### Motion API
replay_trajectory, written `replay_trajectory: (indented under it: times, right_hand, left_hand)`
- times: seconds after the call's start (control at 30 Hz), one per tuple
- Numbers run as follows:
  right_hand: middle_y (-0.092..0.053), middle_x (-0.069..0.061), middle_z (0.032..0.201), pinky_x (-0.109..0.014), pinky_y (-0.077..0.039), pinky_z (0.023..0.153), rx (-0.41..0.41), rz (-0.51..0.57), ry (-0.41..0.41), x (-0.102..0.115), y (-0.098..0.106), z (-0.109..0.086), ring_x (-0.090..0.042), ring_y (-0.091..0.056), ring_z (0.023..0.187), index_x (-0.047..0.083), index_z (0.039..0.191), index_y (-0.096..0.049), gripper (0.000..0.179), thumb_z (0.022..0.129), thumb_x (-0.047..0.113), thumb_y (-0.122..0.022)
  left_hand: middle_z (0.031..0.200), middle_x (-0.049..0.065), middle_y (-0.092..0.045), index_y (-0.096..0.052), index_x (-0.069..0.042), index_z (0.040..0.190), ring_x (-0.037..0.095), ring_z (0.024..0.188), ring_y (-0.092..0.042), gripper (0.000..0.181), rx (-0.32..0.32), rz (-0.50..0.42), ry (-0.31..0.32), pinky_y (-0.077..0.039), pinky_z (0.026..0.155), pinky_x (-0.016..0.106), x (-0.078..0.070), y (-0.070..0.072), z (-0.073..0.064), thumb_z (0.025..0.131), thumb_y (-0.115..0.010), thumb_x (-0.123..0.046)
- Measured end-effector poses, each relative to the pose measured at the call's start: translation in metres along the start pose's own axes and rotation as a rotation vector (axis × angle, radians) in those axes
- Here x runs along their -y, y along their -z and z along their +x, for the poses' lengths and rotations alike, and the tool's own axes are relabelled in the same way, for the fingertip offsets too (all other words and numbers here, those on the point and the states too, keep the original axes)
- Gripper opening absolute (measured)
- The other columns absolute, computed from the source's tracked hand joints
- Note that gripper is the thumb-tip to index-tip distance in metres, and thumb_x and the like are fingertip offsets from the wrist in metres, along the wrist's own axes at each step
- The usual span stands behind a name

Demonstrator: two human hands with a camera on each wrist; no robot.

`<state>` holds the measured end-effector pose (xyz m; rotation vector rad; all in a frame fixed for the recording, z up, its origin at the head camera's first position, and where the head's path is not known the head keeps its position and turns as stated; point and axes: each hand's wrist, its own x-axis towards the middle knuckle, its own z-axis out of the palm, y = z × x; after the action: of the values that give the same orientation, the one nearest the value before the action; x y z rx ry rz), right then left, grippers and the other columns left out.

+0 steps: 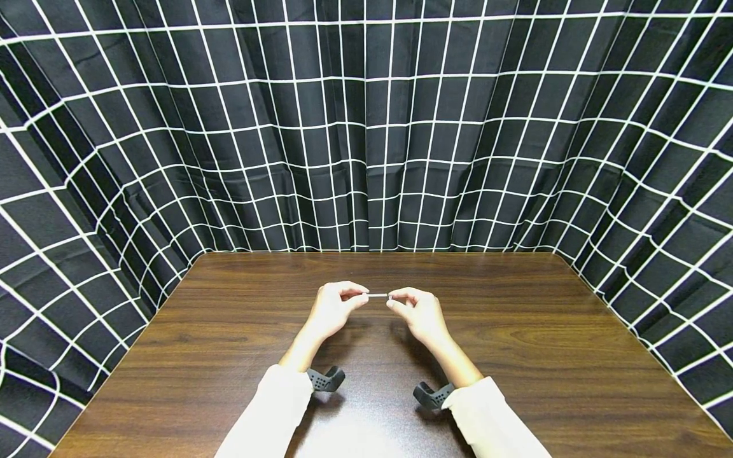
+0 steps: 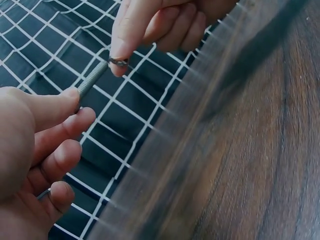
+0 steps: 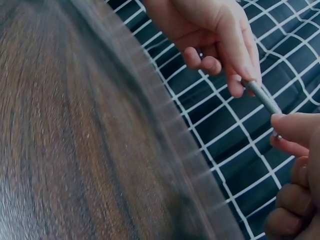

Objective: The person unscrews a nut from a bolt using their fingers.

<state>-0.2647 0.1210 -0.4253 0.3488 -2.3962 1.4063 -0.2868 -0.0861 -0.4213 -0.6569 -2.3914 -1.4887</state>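
Both hands meet over the wooden table, with a thin grey metal rod [image 2: 93, 79] ridged like a screw thread stretched between them. My left hand [image 1: 332, 310] pinches one end of the rod between thumb and forefinger. The other fingers are loosely bent, as the left wrist view shows. At the rod's far end, the thumb and forefinger of my right hand [image 1: 425, 313] pinch a small dark metal ring [image 2: 119, 62]. Fingertips partly hide the ring, and I cannot tell whether it is on the rod. In the head view the rod lies nearly level.
The brown wood-grain table [image 1: 229, 343] spreads around and below both hands. Behind it and along its sides hangs a black curtain [image 1: 343, 140] with a white grid. A dark grey wrist mount [image 1: 326, 380] is on the left wrist, and a similar mount [image 1: 432, 395] on the right.
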Motion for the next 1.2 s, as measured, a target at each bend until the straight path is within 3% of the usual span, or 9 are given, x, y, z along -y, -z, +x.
replay_trajectory:
  times: [0.17,0.33,0.43,0.53,0.63,0.77,0.97,1.2]
  right_hand:
    - [-0.039,0.007,0.054,-0.027,-0.029,0.046,0.040,-0.172,0.037,-0.003,-0.001,0.000,-0.008,-0.033,0.048,0.009,0.095,-0.075,0.016,0.080,0.016,-0.076]
    - [-0.042,0.008,0.054,-0.029,-0.032,0.046,0.088,-0.278,0.052,-0.006,-0.001,-0.001,-0.009,-0.036,0.048,0.009,0.096,-0.075,0.017,0.081,0.018,-0.077]
    - [-0.048,0.007,0.055,-0.030,-0.035,0.047,0.111,-0.310,0.032,-0.007,0.000,-0.003,-0.009,-0.040,0.050,0.010,0.095,-0.076,0.016,0.081,0.017,-0.077]
    - [-0.063,0.002,0.065,-0.034,-0.043,0.054,0.133,-0.344,0.006,-0.010,-0.001,-0.004,-0.012,-0.052,0.056,0.011,0.094,-0.076,0.014,0.081,0.017,-0.077]
    - [-0.073,-0.003,0.085,-0.041,-0.050,0.067,0.153,-0.388,-0.022,-0.013,-0.001,-0.005,-0.021,-0.066,0.076,0.014,0.092,-0.077,0.013,0.081,0.020,-0.078]
    - [-0.073,-0.006,0.100,-0.049,-0.050,0.079,0.183,-0.433,-0.070,-0.016,-0.001,-0.006,-0.030,-0.066,0.100,0.017,0.091,-0.077,0.013,0.080,0.022,-0.079]
    - [-0.073,-0.006,0.102,-0.049,-0.050,0.077,0.208,-0.463,-0.093,-0.018,-0.002,-0.007,-0.030,-0.066,0.101,0.018,0.091,-0.077,0.012,0.080,0.023,-0.079]
    - [-0.073,-0.003,0.100,-0.048,-0.051,0.073,0.215,-0.477,-0.108,-0.020,-0.003,-0.008,-0.029,-0.067,0.100,0.019,0.093,-0.078,0.014,0.079,0.022,-0.079]
  left_hand:
    - [0.087,-0.002,-0.074,-0.075,-0.005,0.095,0.008,0.073,-0.065,0.013,0.031,0.027,0.018,-0.050,0.065,0.025,0.009,0.001,-0.001,0.085,-0.074,-0.013]
    - [0.084,-0.003,-0.073,-0.075,-0.007,0.093,0.008,0.069,-0.063,0.011,0.074,0.064,0.024,-0.048,0.062,0.025,0.019,0.003,-0.004,0.085,-0.074,-0.014]
    - [0.080,-0.004,-0.072,-0.075,-0.007,0.091,0.008,0.068,-0.062,0.010,0.094,0.096,0.027,-0.047,0.063,0.026,0.024,0.004,-0.006,0.084,-0.075,-0.014]
    - [0.076,-0.007,-0.071,-0.076,-0.010,0.089,0.006,0.068,-0.061,0.008,0.102,0.149,0.039,-0.046,0.064,0.026,0.029,0.004,-0.007,0.082,-0.076,-0.015]
    - [0.075,-0.008,-0.070,-0.076,-0.012,0.088,0.004,0.067,-0.059,0.008,0.107,0.193,0.054,-0.045,0.065,0.026,0.032,0.004,-0.008,0.081,-0.077,-0.016]
    - [0.077,-0.009,-0.071,-0.077,-0.013,0.087,0.004,0.071,-0.062,0.008,0.114,0.216,0.059,-0.047,0.069,0.028,0.032,0.005,-0.009,0.081,-0.078,-0.018]
    - [0.079,-0.008,-0.072,-0.077,-0.016,0.085,0.009,0.077,-0.065,0.007,0.119,0.229,0.053,-0.047,0.073,0.031,0.030,0.008,-0.010,0.079,-0.079,-0.018]
    - [0.080,-0.009,-0.071,-0.077,-0.017,0.084,0.008,0.077,-0.064,0.007,0.168,0.247,0.059,-0.047,0.072,0.030,0.031,0.010,-0.011,0.078,-0.080,-0.017]
